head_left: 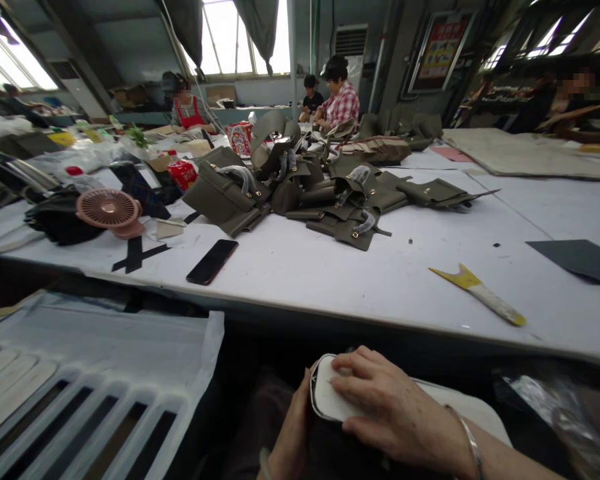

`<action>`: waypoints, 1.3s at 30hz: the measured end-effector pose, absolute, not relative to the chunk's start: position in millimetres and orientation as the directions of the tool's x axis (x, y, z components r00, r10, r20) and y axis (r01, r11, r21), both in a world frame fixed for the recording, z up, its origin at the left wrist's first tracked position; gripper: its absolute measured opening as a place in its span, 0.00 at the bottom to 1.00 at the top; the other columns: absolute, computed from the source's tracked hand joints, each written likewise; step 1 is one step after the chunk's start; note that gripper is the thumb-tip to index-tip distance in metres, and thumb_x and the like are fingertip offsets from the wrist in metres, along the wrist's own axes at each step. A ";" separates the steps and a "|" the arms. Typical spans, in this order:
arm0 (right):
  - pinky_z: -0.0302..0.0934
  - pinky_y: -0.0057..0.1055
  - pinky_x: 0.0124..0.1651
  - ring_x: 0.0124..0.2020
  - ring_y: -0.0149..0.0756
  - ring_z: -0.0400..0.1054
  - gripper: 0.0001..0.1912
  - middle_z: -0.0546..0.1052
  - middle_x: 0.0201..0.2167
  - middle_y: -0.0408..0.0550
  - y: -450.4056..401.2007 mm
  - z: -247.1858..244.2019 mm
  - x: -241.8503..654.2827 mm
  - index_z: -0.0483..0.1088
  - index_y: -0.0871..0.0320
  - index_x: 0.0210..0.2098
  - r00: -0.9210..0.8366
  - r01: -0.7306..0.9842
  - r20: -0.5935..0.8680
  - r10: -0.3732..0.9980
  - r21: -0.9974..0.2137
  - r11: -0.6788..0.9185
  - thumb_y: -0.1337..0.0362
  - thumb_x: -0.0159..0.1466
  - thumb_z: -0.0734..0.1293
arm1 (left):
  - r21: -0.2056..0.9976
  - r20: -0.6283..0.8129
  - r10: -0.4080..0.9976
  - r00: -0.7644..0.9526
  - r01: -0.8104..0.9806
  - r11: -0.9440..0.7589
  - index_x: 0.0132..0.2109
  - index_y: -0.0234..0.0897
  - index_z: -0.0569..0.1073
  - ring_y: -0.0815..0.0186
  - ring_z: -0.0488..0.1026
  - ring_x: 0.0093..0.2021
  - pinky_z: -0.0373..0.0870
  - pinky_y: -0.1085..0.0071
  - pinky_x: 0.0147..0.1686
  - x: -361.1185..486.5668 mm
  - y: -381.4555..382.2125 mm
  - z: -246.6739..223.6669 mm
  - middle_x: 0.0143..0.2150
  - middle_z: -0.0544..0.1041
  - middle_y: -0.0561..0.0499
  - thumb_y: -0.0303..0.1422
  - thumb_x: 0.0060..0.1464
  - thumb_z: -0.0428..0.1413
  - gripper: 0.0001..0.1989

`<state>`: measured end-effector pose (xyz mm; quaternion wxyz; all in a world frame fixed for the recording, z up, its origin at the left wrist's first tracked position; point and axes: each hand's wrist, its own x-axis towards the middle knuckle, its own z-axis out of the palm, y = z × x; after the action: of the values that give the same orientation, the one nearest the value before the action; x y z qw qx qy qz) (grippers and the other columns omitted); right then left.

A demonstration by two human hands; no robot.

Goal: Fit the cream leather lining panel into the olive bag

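A white, round-cornered piece [325, 390] with a dark line along its rim lies over my lap, below the table edge. My left hand [295, 423] is closed around its left end, with most of the fingers hidden underneath. On the top face rests my right hand [390, 400], palm down, its fingers apart and slightly bent, fingertips touching the surface. More white material [473, 407] shows beyond my right wrist; I cannot tell whether it belongs to the same piece.
A slatted white rack [180, 333] with white pieces stands left. On the table [290, 280] lie a phone [213, 261], a yellow-ended scraper-like tool [480, 293], a pink fan [110, 210], a dark sheet [577, 260] and piled olive bag parts [330, 193]. Several people work beyond.
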<state>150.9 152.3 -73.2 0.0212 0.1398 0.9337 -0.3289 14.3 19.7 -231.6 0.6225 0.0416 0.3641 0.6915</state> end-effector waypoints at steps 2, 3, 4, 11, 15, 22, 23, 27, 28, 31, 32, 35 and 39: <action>0.56 0.43 0.58 0.51 0.42 0.62 0.12 0.70 0.55 0.42 158.0 -72.5 148.6 0.72 0.51 0.42 -0.962 0.273 -0.143 0.234 -0.593 0.757 0.60 0.59 0.73 | 0.592 -0.381 0.895 -0.232 -0.805 0.044 0.56 0.37 0.74 0.57 0.59 0.67 0.44 0.61 0.69 12.7 20.1 -225.1 0.59 0.74 0.48 0.45 0.64 0.50 0.22; 0.56 0.43 0.58 0.51 0.42 0.62 0.12 0.70 0.55 0.43 160.8 -72.1 147.8 0.72 0.51 0.43 -0.964 0.264 -0.145 0.222 -0.582 0.769 0.58 0.60 0.72 | 0.611 -0.366 0.900 -0.236 -0.791 0.041 0.57 0.37 0.74 0.57 0.58 0.68 0.44 0.63 0.69 11.9 20.6 -221.0 0.61 0.72 0.48 0.45 0.64 0.50 0.22; 0.57 0.43 0.58 0.51 0.42 0.63 0.12 0.70 0.55 0.43 163.2 -71.7 147.3 0.73 0.51 0.44 -0.969 0.247 -0.140 0.203 -0.570 0.784 0.57 0.62 0.71 | 0.624 -0.351 0.906 -0.237 -0.781 0.037 0.58 0.37 0.73 0.57 0.57 0.68 0.45 0.64 0.69 11.2 21.2 -217.0 0.62 0.71 0.49 0.45 0.64 0.51 0.22; 0.60 0.39 0.53 0.48 0.38 0.63 0.11 0.71 0.54 0.45 153.9 -80.0 152.8 0.69 0.53 0.49 -0.989 0.142 -0.096 0.109 -0.489 0.860 0.61 0.70 0.61 | 0.575 -0.373 0.909 -0.188 -0.815 0.068 0.60 0.36 0.71 0.56 0.58 0.67 0.45 0.62 0.69 11.6 21.1 -214.1 0.62 0.71 0.48 0.45 0.64 0.50 0.23; 0.59 0.41 0.52 0.52 0.41 0.62 0.16 0.68 0.60 0.41 139.2 -90.2 155.6 0.64 0.50 0.57 -0.973 0.232 -0.092 0.214 -0.445 0.865 0.63 0.71 0.59 | 0.575 -0.372 0.911 -0.178 -0.815 0.075 0.61 0.35 0.70 0.56 0.54 0.69 0.42 0.62 0.70 10.6 20.2 -221.0 0.64 0.69 0.47 0.44 0.65 0.49 0.24; 0.55 0.39 0.55 0.53 0.40 0.61 0.17 0.70 0.59 0.44 133.8 -81.9 148.7 0.65 0.54 0.54 -0.944 0.330 -0.166 0.286 -0.543 0.772 0.69 0.66 0.61 | 0.536 -0.333 0.937 -0.101 -0.838 0.100 0.63 0.35 0.66 0.58 0.52 0.70 0.40 0.64 0.70 6.1 18.2 -226.5 0.67 0.65 0.46 0.46 0.66 0.46 0.27; 0.55 0.39 0.55 0.53 0.40 0.61 0.18 0.69 0.59 0.43 133.5 -81.7 147.4 0.65 0.53 0.55 -0.942 0.332 -0.158 0.294 -0.540 0.773 0.69 0.65 0.62 | 0.522 -0.336 0.937 -0.091 -0.846 0.105 0.64 0.35 0.66 0.58 0.51 0.70 0.39 0.64 0.70 5.8 17.8 -227.8 0.67 0.64 0.46 0.46 0.66 0.46 0.27; 0.54 0.39 0.49 0.47 0.38 0.63 0.11 0.71 0.55 0.40 130.4 -88.7 143.6 0.67 0.50 0.48 -0.955 0.290 -0.101 0.278 -0.505 0.813 0.66 0.67 0.61 | 0.448 -0.357 0.931 -0.070 -0.888 0.105 0.63 0.37 0.67 0.56 0.48 0.71 0.38 0.62 0.70 5.2 17.2 -233.1 0.68 0.63 0.47 0.48 0.62 0.51 0.28; 0.54 0.39 0.48 0.46 0.39 0.63 0.10 0.72 0.53 0.40 129.1 -91.8 143.2 0.68 0.50 0.47 -0.958 0.278 -0.082 0.274 -0.490 0.826 0.66 0.67 0.61 | 0.443 -0.359 0.931 -0.070 -0.890 0.104 0.63 0.38 0.67 0.56 0.47 0.72 0.38 0.62 0.71 4.9 17.0 -234.0 0.68 0.63 0.48 0.48 0.62 0.52 0.28; 0.53 0.39 0.48 0.45 0.39 0.62 0.09 0.72 0.50 0.41 125.0 -102.0 143.3 0.67 0.52 0.46 -0.958 0.265 -0.030 0.284 -0.463 0.846 0.66 0.67 0.62 | 0.453 -0.360 0.931 -0.066 -0.884 0.112 0.62 0.38 0.68 0.59 0.45 0.72 0.37 0.65 0.71 2.6 16.3 -235.4 0.67 0.64 0.48 0.48 0.61 0.54 0.28; 0.53 0.39 0.47 0.45 0.39 0.62 0.08 0.72 0.49 0.41 123.7 -105.5 143.6 0.67 0.52 0.45 -0.958 0.258 -0.009 0.286 -0.459 0.850 0.65 0.66 0.63 | 0.458 -0.363 0.929 -0.066 -0.881 0.117 0.62 0.37 0.68 0.59 0.46 0.72 0.38 0.66 0.70 1.6 16.1 -235.5 0.67 0.65 0.48 0.48 0.60 0.54 0.28; 0.54 0.37 0.45 0.42 0.38 0.62 0.07 0.73 0.46 0.41 121.5 -115.6 144.2 0.67 0.53 0.43 -0.950 0.222 0.107 0.294 -0.434 0.873 0.62 0.65 0.66 | 0.486 -0.376 0.924 -0.070 -0.864 0.133 0.61 0.37 0.70 0.57 0.47 0.72 0.38 0.65 0.70 -1.1 16.3 -236.2 0.66 0.65 0.48 0.48 0.58 0.56 0.29; 0.55 0.35 0.42 0.39 0.36 0.63 0.10 0.74 0.42 0.41 121.9 -127.3 142.3 0.68 0.53 0.42 -0.908 0.201 0.285 0.307 -0.346 0.916 0.61 0.63 0.69 | 0.515 -0.408 0.908 -0.093 -0.845 0.145 0.58 0.38 0.73 0.51 0.48 0.71 0.37 0.58 0.71 -2.5 20.4 -239.6 0.64 0.69 0.47 0.49 0.55 0.58 0.29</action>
<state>142.3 121.9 -127.3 -0.1694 0.1319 0.9641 -0.1562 -2.5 20.4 -239.6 0.6719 0.0457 0.3478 0.6523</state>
